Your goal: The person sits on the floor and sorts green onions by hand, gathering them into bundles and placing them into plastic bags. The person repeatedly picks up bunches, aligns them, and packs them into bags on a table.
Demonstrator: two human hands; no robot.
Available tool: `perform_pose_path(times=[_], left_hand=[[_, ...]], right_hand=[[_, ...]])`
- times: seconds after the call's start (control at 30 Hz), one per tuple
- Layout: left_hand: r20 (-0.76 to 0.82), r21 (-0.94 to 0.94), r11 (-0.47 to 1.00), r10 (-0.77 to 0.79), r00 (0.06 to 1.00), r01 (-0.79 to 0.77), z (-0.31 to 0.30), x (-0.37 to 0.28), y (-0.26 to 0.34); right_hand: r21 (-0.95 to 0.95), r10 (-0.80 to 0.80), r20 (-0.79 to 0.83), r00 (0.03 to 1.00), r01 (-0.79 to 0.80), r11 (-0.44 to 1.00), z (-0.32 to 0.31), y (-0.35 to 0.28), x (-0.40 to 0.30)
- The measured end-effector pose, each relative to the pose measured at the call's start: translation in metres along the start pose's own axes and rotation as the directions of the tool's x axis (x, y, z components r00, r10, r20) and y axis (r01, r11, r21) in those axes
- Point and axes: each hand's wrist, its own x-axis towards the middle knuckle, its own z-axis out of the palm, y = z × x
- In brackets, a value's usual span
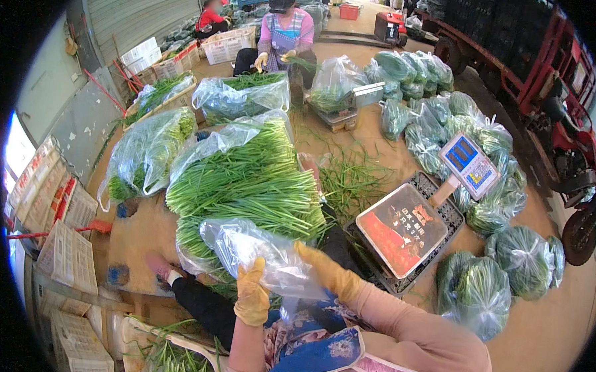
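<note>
A clear plastic bag [260, 254] is stretched between my two hands, over the near edge of a large heap of long green stalks, likely garlic chives [248, 179]. My left hand [253, 294], in a yellow rubber glove, grips the bag's lower side. My right hand [331, 272], gloved alike and somewhat blurred, is at the bag's right end; its fingertips are partly hidden by the plastic. The heap rests on an opened plastic wrapper. Right of it stands a digital scale with a bare printed platform [401, 230] and a tilted display [469, 166].
Filled bags of greens [483, 294] line the right side, before a red three-wheeled vehicle [574, 143]. Another person [285, 31] sits ahead, handling greens by a second scale [333, 115]. White crates [68, 256] stand at left. Loose stalks [353, 173] litter the floor.
</note>
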Motion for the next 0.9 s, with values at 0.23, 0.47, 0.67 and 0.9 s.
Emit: perform_pose_path(times=[0.23,0.47,0.67,0.9], left_hand=[[-0.096,0.292,0.956,0.017,0.995,0.012,-0.013,0.004,0.012],[-0.337,-0.101,0.995,-0.044,0.941,0.010,-0.077,0.013,-0.011],[-0.337,-0.163,0.986,-0.085,0.938,0.031,-0.071,0.008,-0.015],[-0.210,-0.002,1.000,-0.006,0.978,0.005,-0.051,-0.003,-0.021]], right_hand=[[-0.068,-0.455,-0.174,0.873,0.450,0.890,-0.104,-0.030,0.043],[0.082,-0.434,-0.279,0.857,0.472,0.878,-0.067,-0.045,0.005],[-0.100,0.171,-0.096,0.981,-0.181,0.978,-0.114,0.024,0.010],[-0.395,0.267,0.137,0.954,-0.195,0.898,-0.059,0.043,0.008]])
